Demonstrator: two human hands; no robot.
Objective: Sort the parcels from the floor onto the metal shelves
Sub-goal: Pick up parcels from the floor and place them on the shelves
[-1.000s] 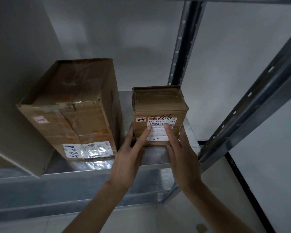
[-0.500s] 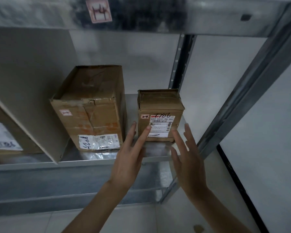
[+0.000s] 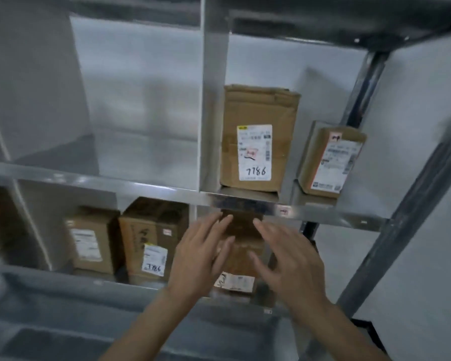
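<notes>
both hands, left hand (image 3: 201, 259) and right hand (image 3: 289, 264), hovered fingers spread, holding nothing, before small parcel (image 3: 238, 256) at lower shelf (image 3: 130, 285) front edge.

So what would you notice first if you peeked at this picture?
Two open hands, the left hand and right hand, spread in front of a small brown box on the lower shelf. Right above it, on the upper shelf, stands a tall box with 7186 handwritten on its white label. Another 7186 box sits lower left of the hands.
</notes>
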